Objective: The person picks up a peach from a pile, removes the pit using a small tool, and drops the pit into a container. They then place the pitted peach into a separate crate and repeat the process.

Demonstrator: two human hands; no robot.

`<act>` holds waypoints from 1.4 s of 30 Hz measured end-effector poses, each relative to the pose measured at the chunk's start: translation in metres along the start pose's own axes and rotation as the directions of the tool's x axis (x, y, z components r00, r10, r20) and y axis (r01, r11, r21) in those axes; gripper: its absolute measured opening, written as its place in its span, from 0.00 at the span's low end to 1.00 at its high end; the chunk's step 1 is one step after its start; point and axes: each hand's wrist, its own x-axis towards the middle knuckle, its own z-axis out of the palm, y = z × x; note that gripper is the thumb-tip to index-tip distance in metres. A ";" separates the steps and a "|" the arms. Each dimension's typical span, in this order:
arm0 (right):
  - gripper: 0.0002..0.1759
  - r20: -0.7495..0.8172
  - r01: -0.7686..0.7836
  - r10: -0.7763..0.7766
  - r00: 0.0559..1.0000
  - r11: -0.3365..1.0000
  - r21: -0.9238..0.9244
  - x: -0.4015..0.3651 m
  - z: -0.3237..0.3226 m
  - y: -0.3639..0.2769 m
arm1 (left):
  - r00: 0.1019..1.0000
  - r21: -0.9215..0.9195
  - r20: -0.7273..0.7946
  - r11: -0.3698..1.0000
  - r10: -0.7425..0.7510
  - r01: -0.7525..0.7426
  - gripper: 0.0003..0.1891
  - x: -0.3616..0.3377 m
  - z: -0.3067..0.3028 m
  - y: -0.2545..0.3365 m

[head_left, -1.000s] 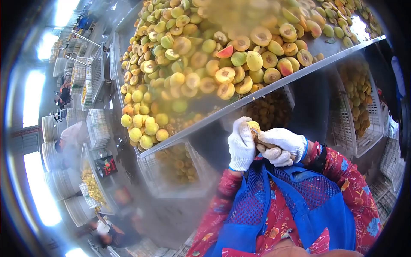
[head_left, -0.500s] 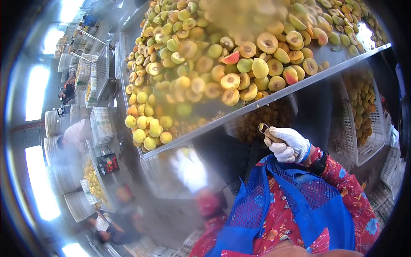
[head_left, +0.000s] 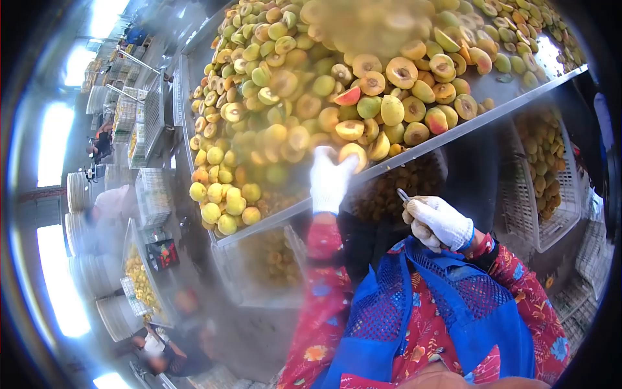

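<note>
My left hand [head_left: 332, 181], in a white glove, is at the near edge of the metal table [head_left: 427, 141]. Its thumb and fingers are spread apart, and the thumb side touches or nearly touches a cut peach half [head_left: 353, 156]. The peach looks bright yellow with a hollow in its middle. Over my lap, my right hand [head_left: 439, 220], also gloved, is closed around a small pitting tool [head_left: 403, 194]. Only its metal tip sticks out; the fingers cover the handle. A heap of yellow-green peach halves [head_left: 402, 72] spreads over the table.
Whole yellow peaches [head_left: 227, 224] lie at the table's left corner. Below the edge stand a crate [head_left: 227, 269] with fruit pieces and, at right, a white basket [head_left: 544, 223] of halves. Other people [head_left: 172, 350] are at work on the left, beside stacked crates [head_left: 153, 194].
My left hand has moved up and right from below the table to the fruit at its edge. My right hand still holds the tool, which has turned slightly.
</note>
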 end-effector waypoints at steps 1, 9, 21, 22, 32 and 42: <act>0.20 -0.036 0.019 -0.022 0.999 0.996 -0.084 -0.001 0.006 -0.007 | 0.998 -0.204 -0.014 0.978 -0.060 0.055 0.27 -0.008 -0.005 0.006; 0.19 0.052 0.306 -0.518 0.854 0.418 -0.855 0.005 0.034 -0.021 | 0.981 -0.856 0.180 0.482 -0.066 0.189 0.21 -0.071 -0.007 0.011; 0.24 0.051 0.194 -0.380 0.923 0.348 -0.917 0.004 0.044 -0.003 | 0.996 -0.709 0.057 0.706 0.069 -0.008 0.22 -0.111 0.028 0.003; 0.24 0.065 0.209 -0.364 0.929 0.373 -0.904 0.004 0.044 -0.003 | 0.993 -0.601 -0.004 0.794 0.115 -0.094 0.23 -0.113 0.030 0.000; 0.23 0.055 0.211 -0.357 0.933 0.415 -0.885 0.006 0.031 0.017 | 0.999 -0.362 -0.051 0.932 0.005 -0.023 0.17 -0.124 0.040 0.016; 0.19 -0.021 0.135 -0.387 0.922 0.372 -0.918 -0.001 0.040 0.025 | 0.993 -0.368 -0.112 0.927 0.035 -0.075 0.15 -0.129 0.045 0.016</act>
